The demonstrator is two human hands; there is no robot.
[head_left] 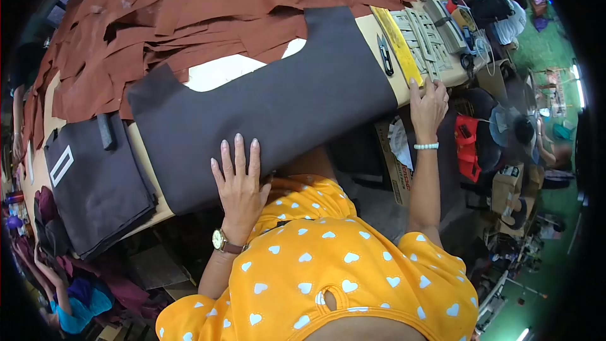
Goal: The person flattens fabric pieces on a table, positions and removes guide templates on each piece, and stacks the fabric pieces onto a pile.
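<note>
A large dark grey fabric piece (271, 101) with curved cut-outs lies flat across the table. My left hand (240, 183), fingers spread, rests on its near edge. At the table's right edge my right hand (429, 104) has its fingertips at the lower end of a yellow ruler (398, 44), beside some pale slotted strips (424, 41); whether it grips the ruler is unclear. Small black-handled snips (386, 57) lie between the fabric and the ruler.
Reddish-brown fabric pieces (208, 0) are heaped across the far side. A stack of dark folded fabric (101, 189), with a white rectangular frame (61, 165) and a dark block (106, 131), sits at left. Other people are at the lower left and right. Cardboard boxes (507, 186) stand at right.
</note>
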